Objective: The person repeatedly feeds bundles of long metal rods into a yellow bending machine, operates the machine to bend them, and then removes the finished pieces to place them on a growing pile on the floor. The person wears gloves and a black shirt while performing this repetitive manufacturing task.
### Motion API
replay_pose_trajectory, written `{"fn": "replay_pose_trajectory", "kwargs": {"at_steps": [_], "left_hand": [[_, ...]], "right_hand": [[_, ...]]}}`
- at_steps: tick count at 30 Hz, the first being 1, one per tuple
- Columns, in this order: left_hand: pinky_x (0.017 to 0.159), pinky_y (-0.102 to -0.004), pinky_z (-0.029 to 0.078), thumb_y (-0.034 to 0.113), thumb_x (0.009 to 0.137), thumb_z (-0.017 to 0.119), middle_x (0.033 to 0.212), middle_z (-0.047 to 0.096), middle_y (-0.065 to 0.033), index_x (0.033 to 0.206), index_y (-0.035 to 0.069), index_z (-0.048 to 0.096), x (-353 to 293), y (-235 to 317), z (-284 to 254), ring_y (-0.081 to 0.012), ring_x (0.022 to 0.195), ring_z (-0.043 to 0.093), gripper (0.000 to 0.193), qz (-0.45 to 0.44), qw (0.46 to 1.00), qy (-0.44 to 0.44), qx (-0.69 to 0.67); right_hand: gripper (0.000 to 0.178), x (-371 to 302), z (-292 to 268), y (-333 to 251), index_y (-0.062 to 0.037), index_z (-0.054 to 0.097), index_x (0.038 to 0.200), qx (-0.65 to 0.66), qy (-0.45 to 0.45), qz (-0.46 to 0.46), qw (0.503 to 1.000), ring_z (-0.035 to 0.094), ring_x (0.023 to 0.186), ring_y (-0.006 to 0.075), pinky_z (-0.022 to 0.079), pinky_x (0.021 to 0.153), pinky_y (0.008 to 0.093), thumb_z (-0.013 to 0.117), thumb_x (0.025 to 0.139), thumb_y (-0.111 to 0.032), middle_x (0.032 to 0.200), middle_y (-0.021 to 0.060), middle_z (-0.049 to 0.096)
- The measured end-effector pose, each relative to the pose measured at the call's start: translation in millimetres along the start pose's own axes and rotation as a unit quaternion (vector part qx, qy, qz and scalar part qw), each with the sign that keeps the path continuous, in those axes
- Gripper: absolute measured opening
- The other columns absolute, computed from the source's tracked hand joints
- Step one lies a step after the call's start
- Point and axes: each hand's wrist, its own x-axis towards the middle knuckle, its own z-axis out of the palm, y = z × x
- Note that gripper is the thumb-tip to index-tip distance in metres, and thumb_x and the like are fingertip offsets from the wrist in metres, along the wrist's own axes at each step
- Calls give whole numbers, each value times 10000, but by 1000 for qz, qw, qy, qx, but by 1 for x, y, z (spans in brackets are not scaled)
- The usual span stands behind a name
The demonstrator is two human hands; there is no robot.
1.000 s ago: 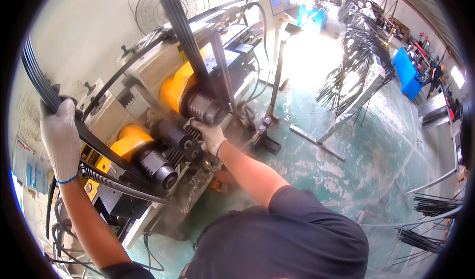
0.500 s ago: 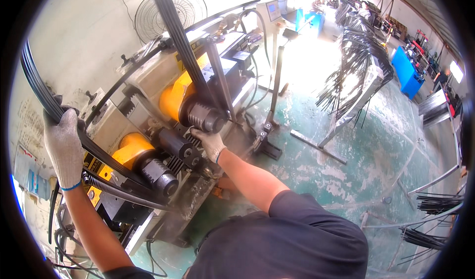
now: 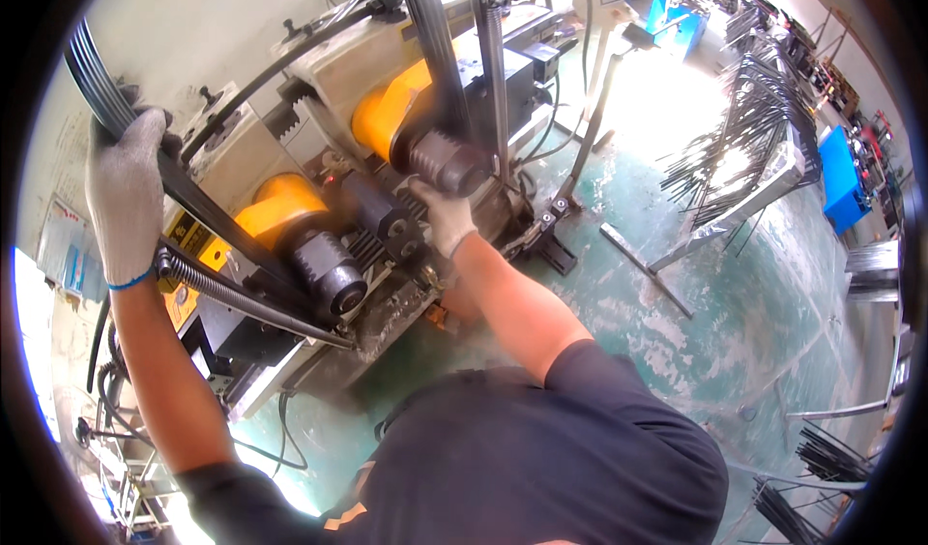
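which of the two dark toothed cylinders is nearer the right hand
The upper-right toothed cylinder: the gloved right hand is close beside it, while the lower-left one sits farther off.

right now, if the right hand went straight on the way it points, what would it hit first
Going toward the picture's upper left, the right hand would probably meet the yellow housing first, near the dark ribbed cylinder's base, though depth is unclear.

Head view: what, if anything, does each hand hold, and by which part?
Left hand: the bundle of black strips, partway along its visible length. Right hand: cannot be told.
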Motion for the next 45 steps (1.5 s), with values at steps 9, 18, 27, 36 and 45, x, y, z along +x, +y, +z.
{"fn": "replay_pose_trajectory", "kwargs": {"at_steps": [9,18,27,36,45], "left_hand": [[815,-302,553,303,962,662,899,748,-109,1130,8,749,4,-8,-24,-202,849,728,351,-71,996,32,-54],[909,-334,565,290,975,680,970,750,-131,1173,-7,721,-4,-29,-48,-232,930,732,360,-72,993,-91,-31],[1006,-332,509,351,980,667,1028,751,-132,1156,5,742,-6,-33,-57,-218,1018,711,396,-118,985,-123,-6],[1060,-342,475,366,1017,606,1063,760,-116,1159,24,753,-6,-29,-62,-213,1052,714,398,-106,981,-157,37],[1056,-358,479,410,1010,607,1073,763,-120,1155,44,755,-8,-26,-60,-221,1060,718,421,-115,981,-137,81]], "right_hand": [[368,7,-12,18,-3,650,1243,-60,-46,-71,995,603,1012,193,485,879,353,740,919,-153,1138,75,690],[142,-1,-20,18,-21,722,1057,-183,-77,-70,977,630,860,119,480,752,292,646,938,-14,957,32,712],[157,11,-28,39,2,710,1053,-70,-60,-18,996,657,965,224,490,873,370,710,906,-53,1028,95,725],[273,11,-36,38,43,656,1159,-201,-116,-92,968,646,1034,253,474,944,384,703,914,-69,1099,118,714],[358,16,-37,34,-70,719,1201,-149,-118,-58,980,648,1100,266,497,943,341,642,872,49,1233,142,676]]}}
